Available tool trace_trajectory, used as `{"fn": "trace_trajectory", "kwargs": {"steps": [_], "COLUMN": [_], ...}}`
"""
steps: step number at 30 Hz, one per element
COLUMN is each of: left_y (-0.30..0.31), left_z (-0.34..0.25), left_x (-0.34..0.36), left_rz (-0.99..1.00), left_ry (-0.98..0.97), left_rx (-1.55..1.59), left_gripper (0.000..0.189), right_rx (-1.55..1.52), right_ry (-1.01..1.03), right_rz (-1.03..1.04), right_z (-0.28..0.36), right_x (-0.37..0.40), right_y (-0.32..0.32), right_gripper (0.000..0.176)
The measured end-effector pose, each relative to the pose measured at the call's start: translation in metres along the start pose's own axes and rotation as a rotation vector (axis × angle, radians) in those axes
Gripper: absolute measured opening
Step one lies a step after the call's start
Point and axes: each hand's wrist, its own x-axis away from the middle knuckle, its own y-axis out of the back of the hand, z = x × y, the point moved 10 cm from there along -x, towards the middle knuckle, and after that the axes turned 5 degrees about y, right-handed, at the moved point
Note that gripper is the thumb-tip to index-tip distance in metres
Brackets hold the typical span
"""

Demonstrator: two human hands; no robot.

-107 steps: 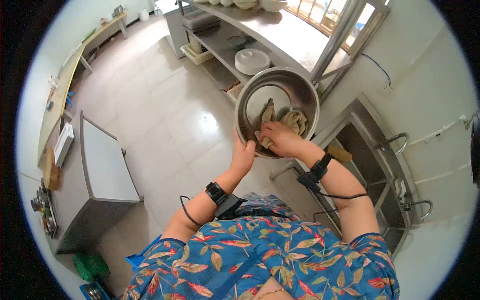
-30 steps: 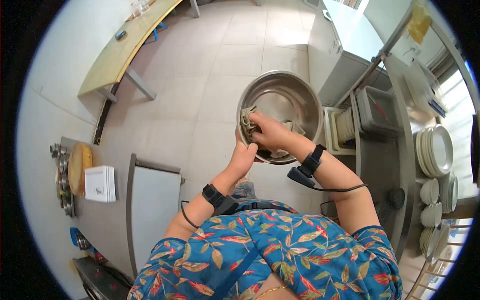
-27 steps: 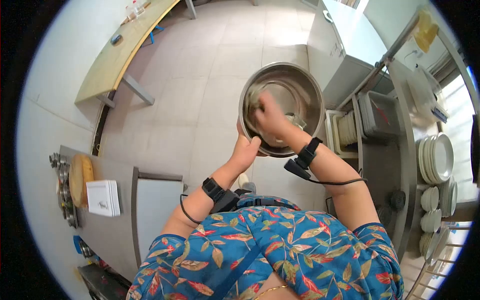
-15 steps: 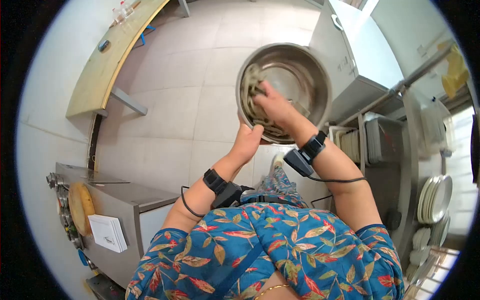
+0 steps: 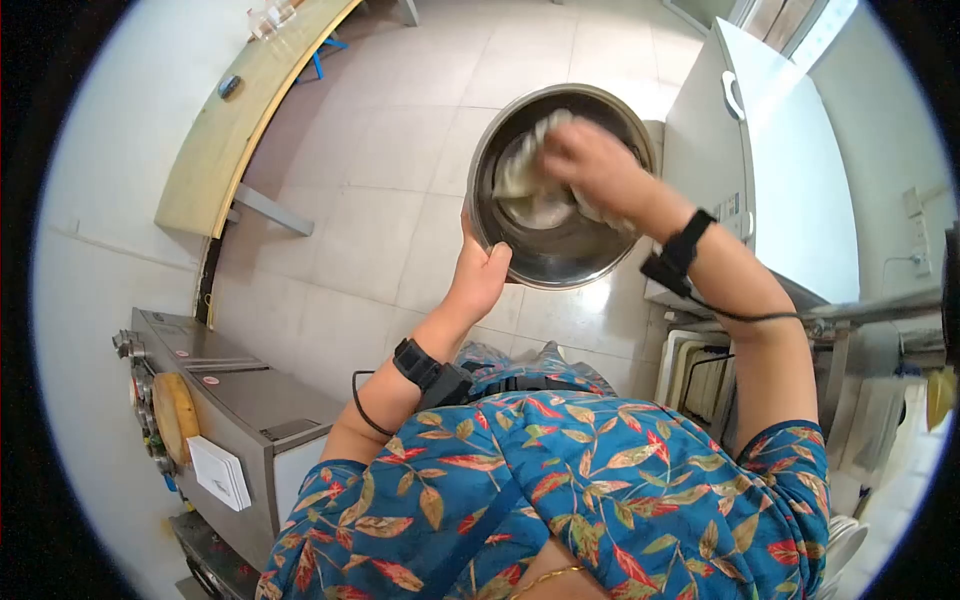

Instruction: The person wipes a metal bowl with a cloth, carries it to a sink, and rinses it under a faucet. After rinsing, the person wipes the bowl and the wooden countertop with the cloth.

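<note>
A round stainless steel basin [image 5: 560, 268] is held up in front of my body, its open side facing me. My left hand [image 5: 480, 275] grips its lower left rim, thumb over the edge and the other fingers mostly hidden behind. Inside the basin is my right hand [image 5: 595, 165], blurred by motion, with its fingers closed on a pale, crumpled cloth [image 5: 522, 172]. The cloth lies against the basin's bottom and upper left wall, and part of it shows below my right hand. Black straps with small devices sit on both wrists.
A white chest freezer [image 5: 800, 160] stands at the right, close to the basin. On the left are a wooden table [image 5: 205, 165] and a steel cabinet [image 5: 265, 385] with a round wooden board [image 5: 177, 415] at its side. A rack with trays [image 5: 690, 365] stands at lower right.
My right hand has swept the cloth from the basin's left wall toward its upper middle. The basin has tilted a little, and the whole view has turned slightly.
</note>
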Motion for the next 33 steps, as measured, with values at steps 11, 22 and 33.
{"fn": "trace_trajectory", "kwargs": {"steps": [11, 22, 33], "left_y": [0.027, 0.028, 0.005], "left_z": [0.034, 0.041, 0.039], "left_x": [-0.201, -0.374, -0.557], "left_rz": [-0.117, 0.132, 0.16], "left_ry": [-0.076, 0.253, 0.278], "left_rx": [0.06, 0.444, 0.257], "left_gripper": [0.077, 0.056, 0.071], "right_rx": [-0.465, -1.642, -0.73], "right_ry": [-0.794, -1.598, -0.664], "right_rz": [0.425, -0.991, -0.138], "right_z": [-0.139, -0.301, -0.478], "right_x": [0.076, 0.046, -0.028], "right_y": [-0.207, -0.249, -0.299], "right_gripper": [0.038, 0.028, 0.035]}}
